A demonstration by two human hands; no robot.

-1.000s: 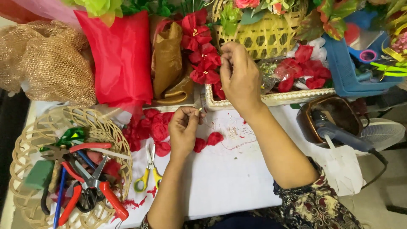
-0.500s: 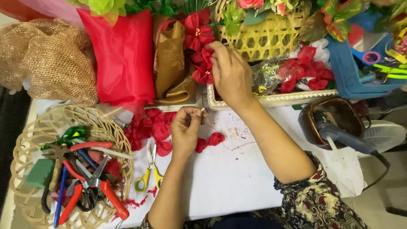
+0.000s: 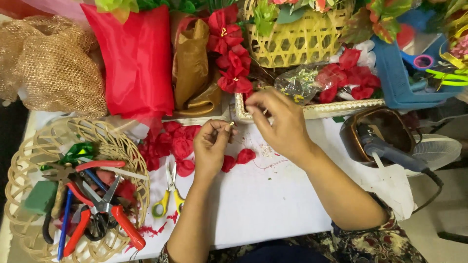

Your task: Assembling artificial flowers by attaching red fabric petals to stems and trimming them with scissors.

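1. Fingers of the left hand [image 3: 210, 146] were pinched together on a tiny yellow-tipped flower centre [image 3: 230, 124], held upright above the white table covering [image 3: 263, 195]; that grip looked the same as half a second before.
2. At two o'clock from it, the right hand [image 3: 280, 122] had come back down from the stem of red fabric flowers [image 3: 231, 53], where it was a moment earlier. Its fingertips were drawn together just beside the yellow tip, though I could not tell whether they gripped anything.
3. Judging by that return, the work seemed to have shifted from the finished stem to the small piece held between both hands.
4. Loose red fabric petals [image 3: 170, 143] lay at nine o'clock of the left hand, with small yellow-handled scissors [image 3: 168, 192] at seven o'clock.
5. Farther toward eight o'clock sat a round woven cane tray [image 3: 19, 165] of red-handled pliers and cutters [image 3: 105, 209].
6. At twelve o'clock, farthest off, stood a yellow woven bamboo basket [image 3: 297, 41] beside a red fabric bag [image 3: 139, 61].
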